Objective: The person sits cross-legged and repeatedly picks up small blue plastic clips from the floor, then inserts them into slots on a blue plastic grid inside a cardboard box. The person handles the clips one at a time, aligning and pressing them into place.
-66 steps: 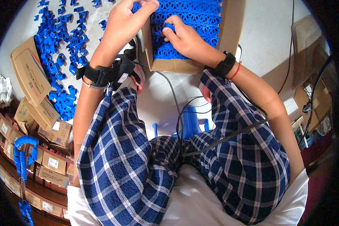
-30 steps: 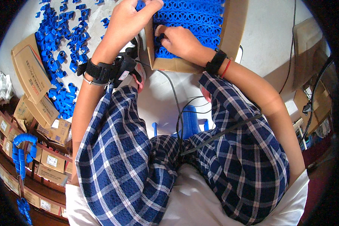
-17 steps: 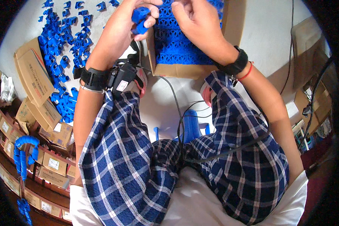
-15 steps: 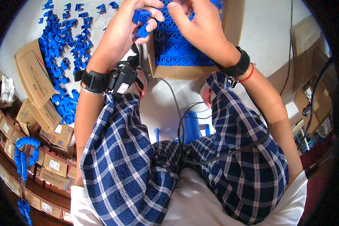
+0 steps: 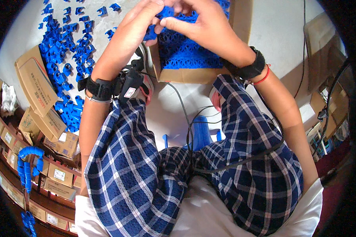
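Closest to us: white shirt [image 5: 197, 205], then blue plaid shorts [image 5: 132, 166] with a black cable [image 5: 241, 161] across the lap. Blue stool [image 5: 201, 132] shows between the legs.

Beyond the knees, both hands meet over the near-left part of an open cardboard box [image 5: 184, 76]. Left hand [image 5: 135, 28], black strap [image 5: 101, 90] on its wrist, is curled: lower blue clip [image 5: 150, 33] held in its fingers, thumb up at the upper blue clip [image 5: 167, 12]. Right hand [image 5: 205, 27], wrist in a black band [image 5: 247, 67] plus red cord [image 5: 263, 76], is part-closed, thumb and fingers around that upper clip; how firmly, we can't tell. Under the hands, rows of blue clips [image 5: 192, 63] sit packed in the box.

Off left, loose blue pieces [image 5: 53, 45] lie scattered on the pale floor [image 5: 275, 51]. A cardboard flap [image 5: 35, 83] tilts beside them. Shelves at lower left carry cartons [image 5: 59, 173]; a hooked blue string of pieces [image 5: 26, 170] is in front.
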Tool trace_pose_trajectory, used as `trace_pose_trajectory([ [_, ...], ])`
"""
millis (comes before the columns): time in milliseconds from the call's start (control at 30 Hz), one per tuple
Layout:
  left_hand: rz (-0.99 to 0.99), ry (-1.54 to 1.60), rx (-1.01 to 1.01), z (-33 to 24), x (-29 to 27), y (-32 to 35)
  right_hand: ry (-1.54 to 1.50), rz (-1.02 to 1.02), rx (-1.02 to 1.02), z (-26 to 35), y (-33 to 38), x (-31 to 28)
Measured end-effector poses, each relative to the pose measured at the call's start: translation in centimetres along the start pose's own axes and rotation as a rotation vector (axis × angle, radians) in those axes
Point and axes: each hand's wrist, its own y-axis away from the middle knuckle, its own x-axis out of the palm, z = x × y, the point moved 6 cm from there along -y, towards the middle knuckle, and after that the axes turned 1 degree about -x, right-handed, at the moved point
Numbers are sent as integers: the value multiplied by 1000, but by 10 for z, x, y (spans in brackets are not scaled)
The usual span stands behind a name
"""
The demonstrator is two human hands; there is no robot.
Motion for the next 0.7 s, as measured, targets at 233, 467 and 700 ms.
trace_pose_trajectory([
  [233,38,-161,161,-5,-1,-2,-175,10,280,-14,10,1],
  [467,67,-310,227,1,-6,-10,84,-8,-61,2,13,-2],
  [700,121,-336,399,1,-5,-12,200,44,-150,2,20,-4],
])
